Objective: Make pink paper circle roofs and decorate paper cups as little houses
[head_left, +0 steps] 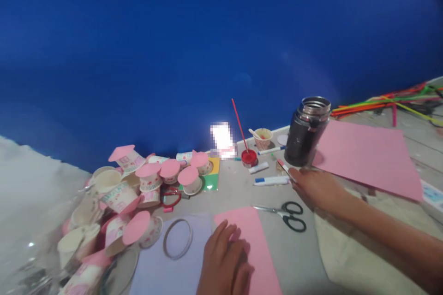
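Observation:
My left hand (224, 258) lies on a pink paper sheet (263, 258) at the bottom middle, fingers stretched out and slightly bent. A lilac sheet (148, 272) lies beside it with a ring (166, 239) on top. At the right, my right hand (316, 186) reaches across the table, its fingers closed on a white marker with a red end (284, 166). White markers with blue ends (272, 180) lie just left of those fingers. Scissors with dark handles (292, 215) rest open between my hands. Behind my right hand stands a dark flask (302, 138) without a lid.
Paper cups with pink discs (188, 177) crowd the left, many tipped over. Red scissors (171, 199) lie near them. A red paint pot (249, 158) holds a brush (239, 122); a small cup (262, 138) stands behind. Pink paper (370, 159) and coloured sticks (374, 103) lie right.

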Tool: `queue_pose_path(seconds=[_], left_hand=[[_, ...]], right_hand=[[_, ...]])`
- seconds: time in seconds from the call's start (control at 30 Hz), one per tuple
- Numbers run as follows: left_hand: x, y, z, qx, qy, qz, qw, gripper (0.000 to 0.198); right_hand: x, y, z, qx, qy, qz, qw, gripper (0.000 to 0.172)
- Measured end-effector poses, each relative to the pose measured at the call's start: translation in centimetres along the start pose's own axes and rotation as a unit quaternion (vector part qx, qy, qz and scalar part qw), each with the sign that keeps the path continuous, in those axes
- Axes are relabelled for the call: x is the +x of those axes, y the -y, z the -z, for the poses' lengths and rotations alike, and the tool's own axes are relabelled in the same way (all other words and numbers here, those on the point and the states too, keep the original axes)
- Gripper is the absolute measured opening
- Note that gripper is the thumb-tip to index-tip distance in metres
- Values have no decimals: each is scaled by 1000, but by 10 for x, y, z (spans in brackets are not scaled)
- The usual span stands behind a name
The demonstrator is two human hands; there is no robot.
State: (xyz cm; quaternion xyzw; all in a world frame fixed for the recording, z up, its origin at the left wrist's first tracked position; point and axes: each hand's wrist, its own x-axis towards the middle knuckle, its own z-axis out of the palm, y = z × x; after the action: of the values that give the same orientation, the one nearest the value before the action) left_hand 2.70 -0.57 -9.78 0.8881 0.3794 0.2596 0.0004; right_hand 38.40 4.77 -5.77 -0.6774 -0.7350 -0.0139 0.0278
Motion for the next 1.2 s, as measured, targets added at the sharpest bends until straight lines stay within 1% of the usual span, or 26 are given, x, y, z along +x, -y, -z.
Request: queue_pose_path(seconds=[0.03, 0.07, 0.17, 0.2, 0.23, 0.27, 0.3, 0.37, 0.47, 0.57, 0.63, 0.73, 0.8, 0.87, 0.9, 0.97, 1.03, 1.1, 1.2], left_hand=[[2, -2, 5, -6, 23, -3, 1000, 28], [4, -4, 9, -9, 44, -11, 999, 30], [12, -13, 15, -15, 77, -31, 996, 33], [16, -19, 16, -19, 84, -34, 996, 34], [19, -25, 17, -25, 96, -31, 995, 35], [23, -32, 16, -34, 114, -30, 992, 35], [26, -38, 16, -46, 134, -30, 989, 36], [29, -49, 14, -63, 180, -15, 982, 38], [23, -57, 10, -69, 214, -4, 974, 42], [10, -59, 7, -55, 221, 10, 974, 47], [4, -60, 7, -61, 224, 15, 973, 45], [5, -62, 9, -87, 228, 23, 969, 37], [9, -62, 12, -105, 231, 21, 967, 29], [10, -62, 16, -118, 218, 11, 969, 20], [8, -61, 19, -119, 199, 7, 973, 19], [-2, -61, 25, -109, 137, 12, 984, 23], [-19, -61, 32, -99, 75, 26, 992, 29], [-37, -63, 37, -96, 64, 42, 992, 31], [-55, -69, 36, -75, 97, 43, 991, 34]], right_hand=[[-7, -4, 0, 5, -8, -1, 1000, 26], [-16, -8, 1, 11, -20, -3, 1000, 25], [-47, -18, -1, 37, -62, 2, 997, 37], [-58, -21, -4, 55, -84, 21, 995, 40], [-67, -23, -7, 85, -118, 50, 988, 41], [-74, -25, -10, 111, -137, 70, 982, 40], [-79, -26, -13, 137, -152, 88, 975, 39], [-83, -26, -21, 175, -165, 104, 965, 39], [-82, -23, -32, 194, -166, 109, 961, 42], [-82, -24, -39, 178, -152, 88, 968, 44], [-84, -25, -41, 163, -144, 75, 973, 45], [-85, -23, -40, 128, -123, 56, 983, 45], [-81, -17, -34, 106, -103, 54, 988, 39], [-72, -7, -26, 80, -64, 72, 992, 30], [-66, -1, -21, 54, -27, 91, 994, 27], [-53, 9, -12, 26, 22, 120, 992, 26], [-41, 17, -6, 31, 46, 152, 987, 23], [-33, 22, -2, 49, 53, 176, 982, 21], [-28, 29, 1, 65, 84, 187, 977, 22]])
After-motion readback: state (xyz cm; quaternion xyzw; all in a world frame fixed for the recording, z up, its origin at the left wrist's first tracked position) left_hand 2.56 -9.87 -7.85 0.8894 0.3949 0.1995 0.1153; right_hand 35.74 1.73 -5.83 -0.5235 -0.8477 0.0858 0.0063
